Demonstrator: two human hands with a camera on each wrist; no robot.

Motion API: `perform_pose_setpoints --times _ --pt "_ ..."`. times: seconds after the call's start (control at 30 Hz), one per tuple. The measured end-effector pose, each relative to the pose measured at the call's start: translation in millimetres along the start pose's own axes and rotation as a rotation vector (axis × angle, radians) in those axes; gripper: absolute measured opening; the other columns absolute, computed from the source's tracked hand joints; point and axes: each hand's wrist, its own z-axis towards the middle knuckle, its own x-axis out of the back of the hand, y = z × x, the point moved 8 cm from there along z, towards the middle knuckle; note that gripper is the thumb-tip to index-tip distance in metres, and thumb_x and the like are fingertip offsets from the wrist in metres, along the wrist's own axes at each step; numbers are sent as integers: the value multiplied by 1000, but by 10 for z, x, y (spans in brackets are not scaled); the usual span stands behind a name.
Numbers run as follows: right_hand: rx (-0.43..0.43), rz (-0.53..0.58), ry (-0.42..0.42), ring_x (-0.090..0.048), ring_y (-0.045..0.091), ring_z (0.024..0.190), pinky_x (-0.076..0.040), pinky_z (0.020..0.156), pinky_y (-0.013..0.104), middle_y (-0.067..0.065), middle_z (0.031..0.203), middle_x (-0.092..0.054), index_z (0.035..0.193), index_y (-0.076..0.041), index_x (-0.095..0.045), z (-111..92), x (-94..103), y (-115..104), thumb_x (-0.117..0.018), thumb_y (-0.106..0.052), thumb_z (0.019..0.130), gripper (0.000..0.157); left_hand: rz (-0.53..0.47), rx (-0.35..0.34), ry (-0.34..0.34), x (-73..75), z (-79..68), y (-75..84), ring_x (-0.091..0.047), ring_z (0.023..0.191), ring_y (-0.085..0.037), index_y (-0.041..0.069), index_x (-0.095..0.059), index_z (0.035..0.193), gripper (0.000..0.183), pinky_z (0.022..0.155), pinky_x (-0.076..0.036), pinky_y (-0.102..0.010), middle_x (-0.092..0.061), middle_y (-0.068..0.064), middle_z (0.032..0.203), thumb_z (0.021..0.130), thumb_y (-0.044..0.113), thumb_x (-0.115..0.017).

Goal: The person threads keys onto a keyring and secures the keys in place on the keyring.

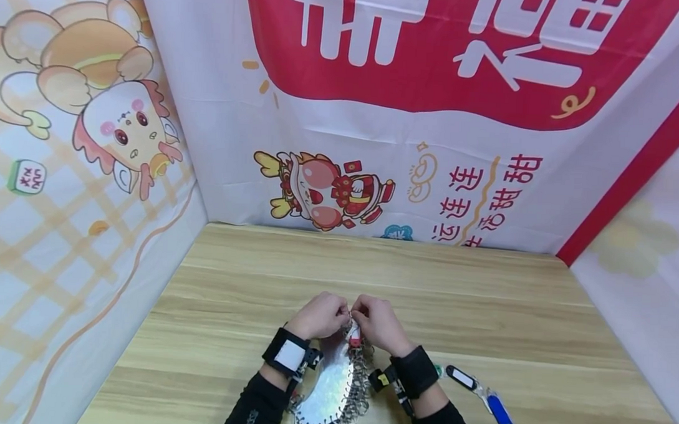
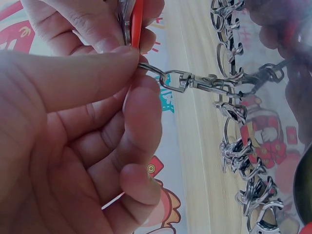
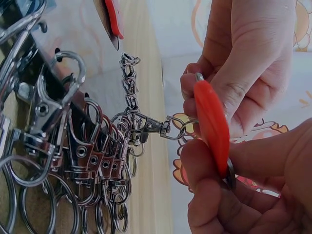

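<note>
My left hand (image 1: 324, 314) pinches a split ring (image 2: 152, 69) between thumb and index finger. That ring is linked to the end of a silver swivel clasp (image 2: 204, 84), which hangs on the edge of a shiny curved plate (image 1: 330, 389). Facing it, my right hand (image 1: 377, 322) grips a red key tag (image 3: 212, 126), its thumb and fingers on the tag's lower part. The tag's upper end is right at the left hand's fingertips in the right wrist view. Many more swivel clasps with rings (image 3: 83, 161) line the plate's edge.
Right of my right wrist lie a blue key tag (image 1: 501, 414), a black-rimmed key tag (image 1: 461, 377) and part of a green one (image 1: 437, 369) on the wooden table (image 1: 231, 270). Another red tag (image 3: 115, 19) shows beside the plate. Printed cloth (image 1: 224, 139) walls the table's back and sides.
</note>
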Motion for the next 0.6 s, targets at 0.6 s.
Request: perform_pose_setpoints --times 0.6 --pt "53 11 -53 -47 6 50 -41 48 24 6 71 -61 82 -7 -62 -15 -29 -51 -59 -2 91 11 33 53 16 10 0 -14 -45 46 -9 12 -53 64 30 46 -36 -23 -43 5 54 94 13 -56"
